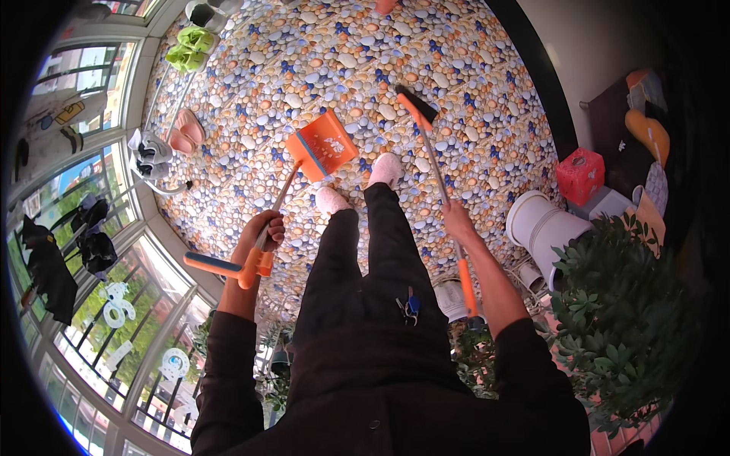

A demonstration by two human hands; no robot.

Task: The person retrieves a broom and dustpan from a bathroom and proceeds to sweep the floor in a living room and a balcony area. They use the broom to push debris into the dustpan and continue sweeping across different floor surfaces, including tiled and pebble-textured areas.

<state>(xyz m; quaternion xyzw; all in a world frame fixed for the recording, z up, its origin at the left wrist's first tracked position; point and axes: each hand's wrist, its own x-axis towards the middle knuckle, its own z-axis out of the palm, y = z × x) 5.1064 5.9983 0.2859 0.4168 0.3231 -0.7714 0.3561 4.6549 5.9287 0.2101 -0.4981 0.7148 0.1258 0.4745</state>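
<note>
My left hand [267,229] grips the metal shaft of a long-handled orange dustpan [340,134]. Its T-shaped orange and grey handle sits above my fist, near my forearm. The pan lies ahead of my feet, with small whitish scraps in it and a row of comb teeth along a grey strip. In my right hand [458,221] is the shaft of a broom [419,108] with an orange head and black bristles. The broom head is to the right of the pan, apart from it. Whether the bristles touch the floor I cannot tell.
Pebble-patterned flooring [319,57] spreads around my slippers [386,170]. Pink slippers [186,132], grey shoes [149,154] and green shoes [190,49] line the window side at left. To the right are a large white pot [544,231], a red box [580,176] and a leafy plant [616,319].
</note>
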